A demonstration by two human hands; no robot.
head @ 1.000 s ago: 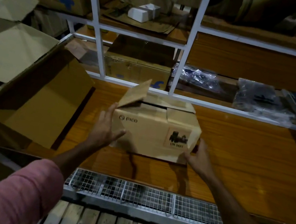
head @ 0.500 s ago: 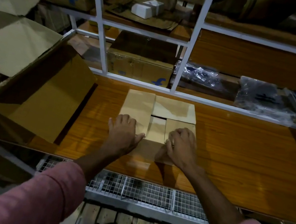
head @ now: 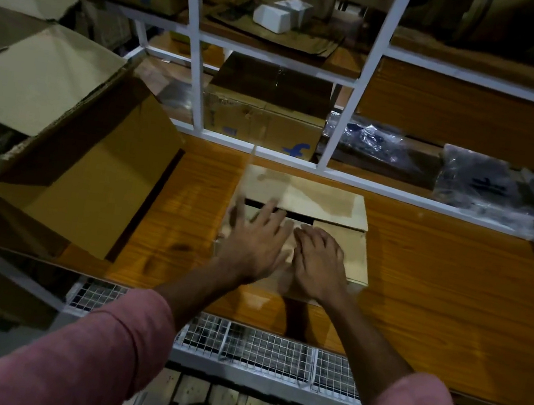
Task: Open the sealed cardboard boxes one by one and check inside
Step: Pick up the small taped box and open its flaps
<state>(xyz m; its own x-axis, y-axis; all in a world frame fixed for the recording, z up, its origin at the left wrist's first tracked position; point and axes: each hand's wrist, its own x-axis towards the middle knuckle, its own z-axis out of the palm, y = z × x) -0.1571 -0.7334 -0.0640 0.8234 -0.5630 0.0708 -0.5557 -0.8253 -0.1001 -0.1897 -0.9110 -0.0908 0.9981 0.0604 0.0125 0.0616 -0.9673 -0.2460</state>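
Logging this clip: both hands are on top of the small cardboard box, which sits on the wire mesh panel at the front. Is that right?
Not quite. The head view shows both the left hand and the right hand on the small cardboard box, but the box sits on the wooden shelf, behind the wire mesh panel.

Warehouse storeroom, white shelving frame, stacked cardboard cartons, bagged stock

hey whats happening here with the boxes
A person in pink sleeves is working on a small cardboard box on a wooden shelf. The left hand, fingers spread and blurred, is over the box top; the right hand rests on the near flaps. A dark gap shows between the flaps. A large opened box sits at left.
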